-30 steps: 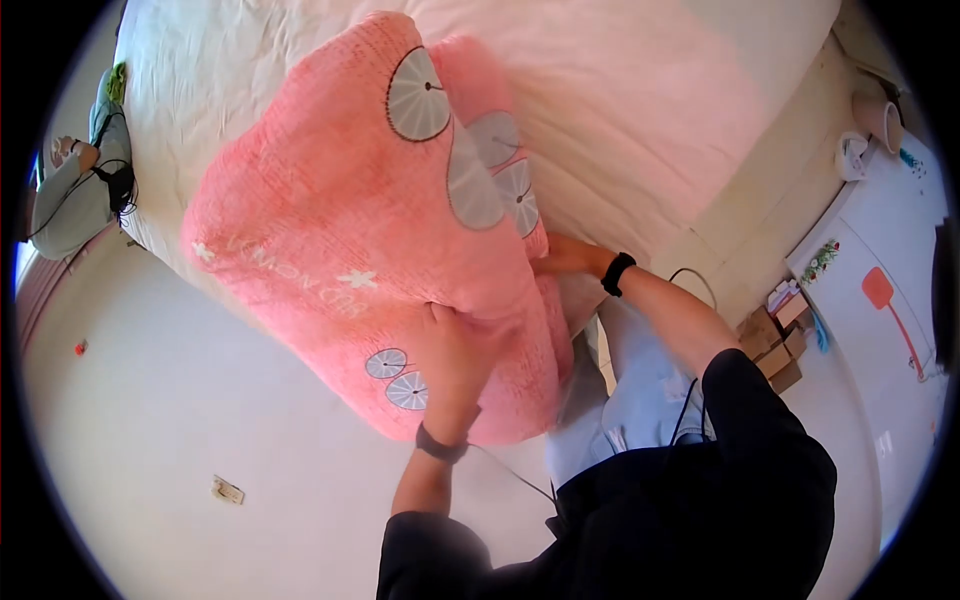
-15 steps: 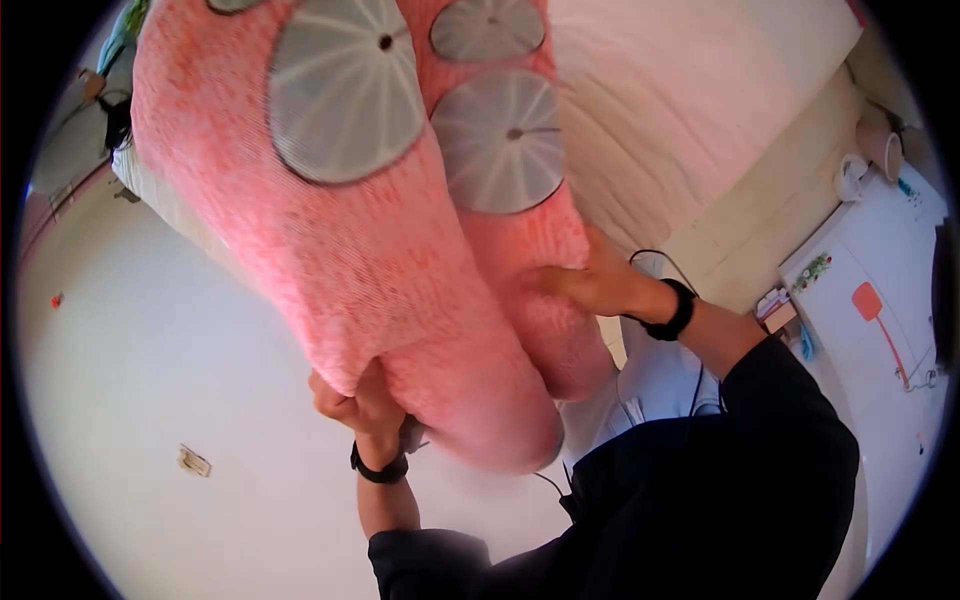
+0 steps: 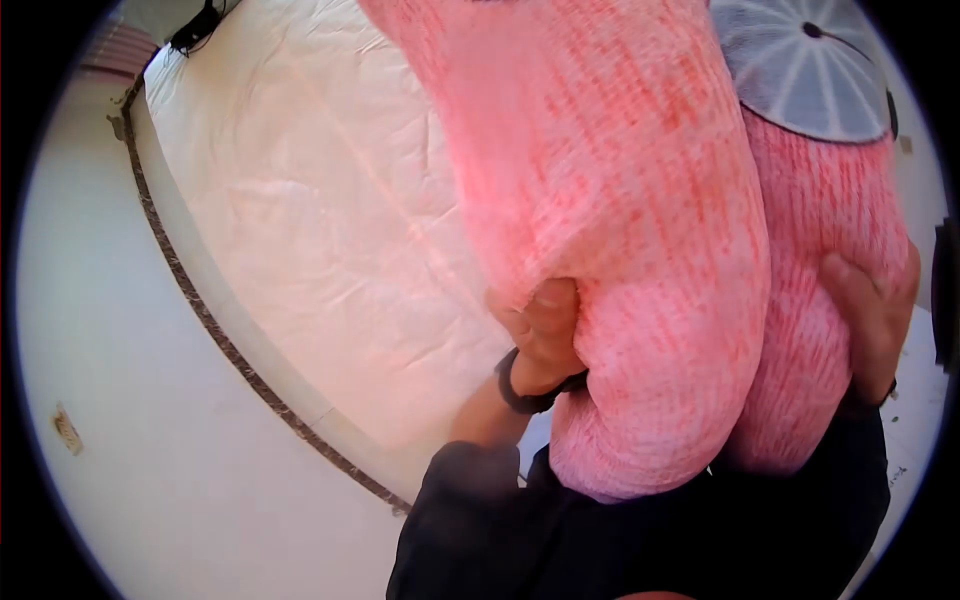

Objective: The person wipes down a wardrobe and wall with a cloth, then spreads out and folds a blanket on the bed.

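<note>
A thick pink blanket (image 3: 640, 210), folded and bulging, with mottled red flecks and a grey round patch showing pale spokes, fills the middle and right of the head view. My left hand (image 3: 540, 325) is closed on its left edge, with the fingertips partly buried in the fabric. On the far right, my right hand (image 3: 872, 310) grips the other side, its thumb pressed against the cloth and the other fingers hidden. The blanket's rounded lower folds hang close against my dark clothing.
A bed (image 3: 330, 220) with a wrinkled pale sheet lies to the left and behind the blanket. Along its left runs a dark speckled trim strip (image 3: 230, 350) beside a white surface (image 3: 110, 330). A black cabled object (image 3: 197, 28) sits at the top left.
The view has swung, and the blanket now appears further right and nearer my body. The pale bed has come into view on the left. Both hands keep their hold on the blanket.
</note>
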`<state>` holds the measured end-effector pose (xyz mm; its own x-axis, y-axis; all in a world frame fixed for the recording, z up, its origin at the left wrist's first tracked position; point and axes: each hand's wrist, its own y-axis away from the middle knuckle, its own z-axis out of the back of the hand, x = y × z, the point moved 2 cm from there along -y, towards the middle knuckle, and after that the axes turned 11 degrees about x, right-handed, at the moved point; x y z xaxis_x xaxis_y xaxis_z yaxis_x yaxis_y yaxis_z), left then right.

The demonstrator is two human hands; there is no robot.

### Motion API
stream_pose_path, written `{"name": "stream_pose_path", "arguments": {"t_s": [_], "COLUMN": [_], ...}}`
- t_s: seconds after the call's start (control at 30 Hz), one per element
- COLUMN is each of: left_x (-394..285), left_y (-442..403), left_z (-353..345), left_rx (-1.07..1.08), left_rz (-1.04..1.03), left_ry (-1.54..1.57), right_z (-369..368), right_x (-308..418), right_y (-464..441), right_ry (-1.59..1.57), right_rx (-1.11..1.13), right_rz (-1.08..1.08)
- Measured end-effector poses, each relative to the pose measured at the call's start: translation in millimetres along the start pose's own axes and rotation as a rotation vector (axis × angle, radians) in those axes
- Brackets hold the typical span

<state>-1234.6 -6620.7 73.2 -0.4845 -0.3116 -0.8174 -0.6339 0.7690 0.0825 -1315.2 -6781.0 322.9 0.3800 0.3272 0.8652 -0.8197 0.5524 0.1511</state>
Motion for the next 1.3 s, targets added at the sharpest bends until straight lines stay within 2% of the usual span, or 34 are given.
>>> {"name": "stream_pose_path", "arguments": {"t_s": [0.1, 0.2, 0.27, 0.37, 0.4, 0.5, 0.57, 0.6, 0.67, 0.77, 0.87, 0.9, 1.0, 1.07, 1.13, 1.2, 1.3], "left_x": [37, 71, 98, 145, 161, 185, 167, 159, 99, 30, 34, 24, 5, -35, -67, -81, -58], "left_y": [24, 52, 73, 118, 136, 177, 187, 163, 205, 172, 48, 31, -8, -24, -45, -66, -92], "left_z": [30, 104, 171, 255, 264, 299, 307, 313, 356, 327, 281, 288, 326, 329, 321, 317, 340], "left_rx": [0.109, 0.070, -0.022, -0.254, -0.346, -0.556, -0.574, -0.580, -0.625, -0.616, -0.618, -0.620, -0.661, -0.768, -0.797, -0.742, -0.692], "left_rz": [0.064, 0.166, 0.262, 0.404, 0.438, 0.508, 0.411, 0.383, 0.256, 0.115, 0.005, -0.047, 0.036, 0.001, -0.013, -0.005, -0.097], "left_ry": [-0.204, -0.341, -0.388, -0.324, -0.234, 0.038, -0.028, -0.068, 0.000, -0.091, -0.404, -0.518, -0.595, -0.852, -1.155, -1.488, -1.607], "right_z": [-60, -159, -239, -365, -388, -437, -443, -443, -501, -462, -366, -357, -315, -278, -233, -189, -151], "right_x": [14, -16, -67, -232, -251, -245, -213, -215, -185, -180, -217, -213, -204, -206, -204, -227, -226], "right_y": [8, -1, -4, 37, 53, 79, 85, 62, 95, 87, 25, 21, -6, -42, -86, -136, -200], "right_ry": [0.363, 0.619, 0.735, 0.789, 0.771, 0.672, 0.519, 0.429, 0.451, 0.372, 0.214, 0.173, 0.391, 0.386, 0.439, 0.288, 0.246], "right_rx": [0.234, 0.499, 0.621, 0.799, 0.815, 0.784, 0.838, 0.864, 0.848, 0.935, 1.035, 1.057, 0.912, 0.685, 0.447, 0.309, 0.172], "right_rz": [0.141, 0.248, 0.255, 0.211, 0.222, 0.292, 0.237, 0.193, 0.189, 0.191, 0.142, 0.125, 0.192, 0.224, 0.058, -0.118, -0.069]}}
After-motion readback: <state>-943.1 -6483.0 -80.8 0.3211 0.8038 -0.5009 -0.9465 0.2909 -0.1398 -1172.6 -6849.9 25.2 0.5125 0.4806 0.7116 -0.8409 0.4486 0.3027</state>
